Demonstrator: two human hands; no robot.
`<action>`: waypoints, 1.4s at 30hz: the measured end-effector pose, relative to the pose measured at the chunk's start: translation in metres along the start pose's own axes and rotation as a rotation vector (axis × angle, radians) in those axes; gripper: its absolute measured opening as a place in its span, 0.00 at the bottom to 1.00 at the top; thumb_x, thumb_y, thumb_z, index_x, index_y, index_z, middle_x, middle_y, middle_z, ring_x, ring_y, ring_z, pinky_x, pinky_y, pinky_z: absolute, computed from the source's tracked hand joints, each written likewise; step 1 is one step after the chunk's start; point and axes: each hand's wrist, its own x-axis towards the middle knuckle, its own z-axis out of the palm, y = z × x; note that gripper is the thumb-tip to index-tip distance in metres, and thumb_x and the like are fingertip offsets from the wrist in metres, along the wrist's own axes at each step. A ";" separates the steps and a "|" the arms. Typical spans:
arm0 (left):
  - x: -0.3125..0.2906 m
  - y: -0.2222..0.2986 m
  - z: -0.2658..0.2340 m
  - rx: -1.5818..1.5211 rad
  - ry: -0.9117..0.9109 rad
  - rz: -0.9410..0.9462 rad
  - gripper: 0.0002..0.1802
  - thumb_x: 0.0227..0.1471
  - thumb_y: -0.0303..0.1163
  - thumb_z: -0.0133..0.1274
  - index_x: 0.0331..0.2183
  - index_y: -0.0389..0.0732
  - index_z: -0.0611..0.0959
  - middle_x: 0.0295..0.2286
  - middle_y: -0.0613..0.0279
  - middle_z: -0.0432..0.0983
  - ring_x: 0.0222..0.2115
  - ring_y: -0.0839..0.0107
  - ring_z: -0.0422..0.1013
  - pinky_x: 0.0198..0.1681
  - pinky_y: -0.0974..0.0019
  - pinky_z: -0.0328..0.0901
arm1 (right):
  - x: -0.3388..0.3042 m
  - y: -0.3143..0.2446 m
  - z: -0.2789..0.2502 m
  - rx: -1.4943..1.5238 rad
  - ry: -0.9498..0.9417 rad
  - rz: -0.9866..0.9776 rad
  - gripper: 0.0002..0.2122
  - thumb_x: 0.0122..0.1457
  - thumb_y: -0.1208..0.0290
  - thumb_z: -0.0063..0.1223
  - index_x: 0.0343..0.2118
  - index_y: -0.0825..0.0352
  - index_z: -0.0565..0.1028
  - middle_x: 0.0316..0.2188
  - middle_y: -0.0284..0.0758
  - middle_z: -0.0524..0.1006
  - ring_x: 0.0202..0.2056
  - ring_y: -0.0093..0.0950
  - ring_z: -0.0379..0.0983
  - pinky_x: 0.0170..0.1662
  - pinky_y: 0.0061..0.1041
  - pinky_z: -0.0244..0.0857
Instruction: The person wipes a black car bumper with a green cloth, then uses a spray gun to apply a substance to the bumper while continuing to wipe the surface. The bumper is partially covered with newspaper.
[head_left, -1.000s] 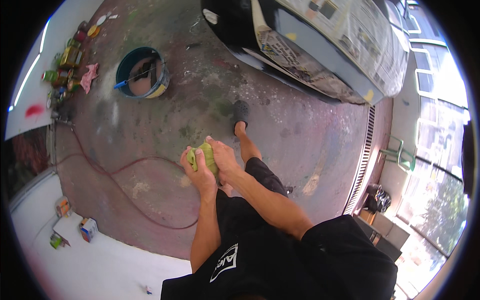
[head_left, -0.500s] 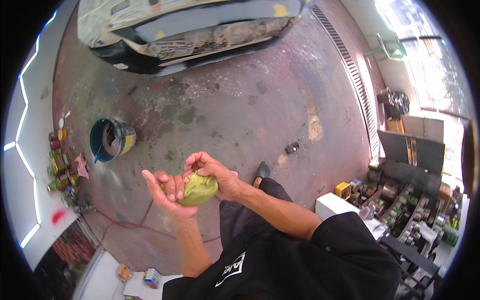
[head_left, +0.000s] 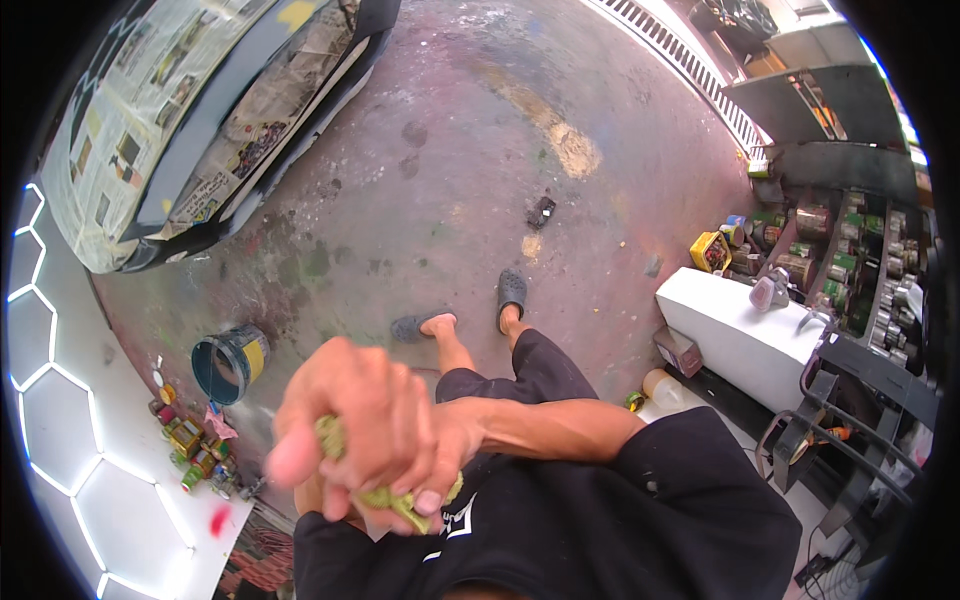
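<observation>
A crumpled yellow-green cloth (head_left: 405, 503) is squeezed between my two hands, close in front of my chest. My left hand (head_left: 350, 400) is closed over it, with a bit of the cloth showing beside the thumb. Against it, my right hand (head_left: 452, 442) presses from the right, fingers wrapped round the lower part of the bundle. Loose folds of the cloth poke out below the fingers. Most of it is hidden inside my grip.
A dark bucket (head_left: 250, 362) stands on the stained floor to the left, near bottles and cans (head_left: 195, 440) by the wall. A paper-masked vehicle (head_left: 215, 130) is at the upper left. On the right are a white cabinet (head_left: 735, 315), shelves of tins (head_left: 850, 250) and a floor grate (head_left: 680, 60).
Both hands have come nearer to my chest and clenched round the cloth, which was a rounded bundle before. My view has turned to the right, so the vehicle and bucket appear shifted.
</observation>
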 end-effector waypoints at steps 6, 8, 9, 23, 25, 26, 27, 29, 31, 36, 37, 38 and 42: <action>0.039 -0.076 -0.053 0.401 0.511 -0.515 0.20 0.78 0.39 0.50 0.36 0.33 0.83 0.11 0.69 0.68 0.12 0.75 0.65 0.30 0.62 0.74 | -0.138 -0.051 0.006 -0.191 0.426 0.075 0.13 0.56 0.74 0.80 0.41 0.69 0.84 0.35 0.34 0.82 0.41 0.27 0.81 0.43 0.28 0.76; 0.061 -0.100 -0.071 0.491 0.604 -0.637 0.21 0.79 0.41 0.49 0.38 0.35 0.83 0.09 0.71 0.65 0.11 0.77 0.63 0.29 0.63 0.72 | -0.168 -0.054 -0.001 -0.293 0.565 0.059 0.12 0.55 0.74 0.80 0.35 0.67 0.82 0.32 0.33 0.81 0.38 0.26 0.80 0.40 0.28 0.75; 0.068 -0.108 -0.080 0.503 0.645 -0.693 0.20 0.79 0.41 0.48 0.39 0.35 0.83 0.09 0.71 0.65 0.11 0.78 0.63 0.28 0.64 0.72 | -0.180 -0.056 -0.005 -0.345 0.638 0.050 0.11 0.55 0.74 0.80 0.33 0.66 0.82 0.31 0.33 0.81 0.37 0.25 0.80 0.39 0.28 0.75; 0.000 -0.142 -0.199 1.303 1.198 -0.683 0.18 0.79 0.41 0.49 0.44 0.35 0.83 0.13 0.74 0.67 0.13 0.83 0.62 0.23 0.69 0.65 | -0.178 -0.016 -0.160 -0.658 1.211 -0.149 0.21 0.53 0.64 0.76 0.45 0.71 0.81 0.42 0.40 0.85 0.45 0.34 0.82 0.48 0.36 0.74; -0.019 -0.132 -0.211 1.445 1.225 -0.640 0.18 0.79 0.41 0.50 0.43 0.35 0.83 0.15 0.74 0.68 0.15 0.84 0.63 0.22 0.69 0.63 | -0.163 -0.017 -0.174 -0.741 1.220 -0.111 0.20 0.55 0.62 0.73 0.43 0.72 0.82 0.42 0.45 0.86 0.45 0.39 0.84 0.48 0.39 0.75; -0.025 -0.130 -0.218 1.514 1.231 -0.603 0.18 0.79 0.40 0.50 0.43 0.36 0.83 0.16 0.73 0.69 0.16 0.83 0.64 0.22 0.68 0.63 | -0.158 -0.016 -0.189 -0.792 1.219 -0.087 0.19 0.56 0.61 0.72 0.42 0.72 0.82 0.41 0.47 0.87 0.45 0.42 0.85 0.48 0.41 0.76; -0.032 -0.126 -0.225 1.582 1.236 -0.564 0.17 0.79 0.40 0.49 0.43 0.36 0.84 0.16 0.73 0.69 0.16 0.83 0.64 0.23 0.68 0.62 | -0.152 -0.015 -0.203 -0.844 1.218 -0.063 0.19 0.57 0.60 0.70 0.41 0.73 0.83 0.41 0.50 0.87 0.45 0.45 0.86 0.48 0.43 0.77; -0.044 -0.120 -0.237 1.525 1.338 -0.500 0.18 0.79 0.40 0.49 0.42 0.36 0.84 0.17 0.72 0.69 0.18 0.82 0.65 0.23 0.68 0.62 | -0.142 -0.012 -0.222 -0.949 1.271 0.005 0.19 0.59 0.58 0.66 0.40 0.73 0.84 0.39 0.53 0.87 0.44 0.50 0.86 0.47 0.47 0.77; -0.053 -0.116 -0.245 1.514 1.428 -0.443 0.18 0.79 0.41 0.49 0.42 0.36 0.83 0.17 0.71 0.69 0.16 0.81 0.64 0.23 0.67 0.64 | -0.136 -0.016 -0.227 -1.048 1.294 0.096 0.19 0.60 0.57 0.64 0.39 0.72 0.84 0.38 0.54 0.87 0.44 0.53 0.86 0.47 0.49 0.78; -0.084 -0.095 -0.271 1.686 1.591 -0.322 0.19 0.80 0.41 0.46 0.43 0.34 0.80 0.14 0.69 0.66 0.11 0.78 0.62 0.22 0.66 0.67 | -0.115 -0.035 -0.217 -1.246 1.322 0.190 0.20 0.59 0.55 0.64 0.43 0.69 0.85 0.39 0.54 0.87 0.43 0.56 0.85 0.47 0.54 0.78; -0.081 -0.094 -0.273 1.622 1.642 -0.281 0.19 0.80 0.41 0.45 0.43 0.34 0.80 0.14 0.68 0.66 0.11 0.77 0.62 0.21 0.65 0.67 | -0.114 -0.037 -0.222 -1.266 1.329 0.227 0.19 0.60 0.55 0.63 0.42 0.69 0.85 0.39 0.53 0.87 0.43 0.55 0.85 0.47 0.53 0.78; -0.078 -0.093 -0.276 1.557 1.691 -0.241 0.19 0.80 0.41 0.45 0.43 0.34 0.79 0.14 0.68 0.66 0.11 0.76 0.61 0.21 0.65 0.66 | -0.112 -0.040 -0.227 -1.286 1.336 0.263 0.18 0.60 0.55 0.63 0.41 0.68 0.86 0.38 0.52 0.88 0.43 0.54 0.86 0.47 0.53 0.78; -0.071 -0.075 -0.279 1.266 1.931 -0.109 0.17 0.78 0.40 0.46 0.42 0.36 0.80 0.16 0.64 0.68 0.14 0.72 0.67 0.18 0.62 0.65 | -0.095 -0.045 -0.241 -1.342 1.388 0.290 0.18 0.59 0.54 0.63 0.39 0.67 0.86 0.37 0.51 0.88 0.43 0.54 0.86 0.47 0.52 0.79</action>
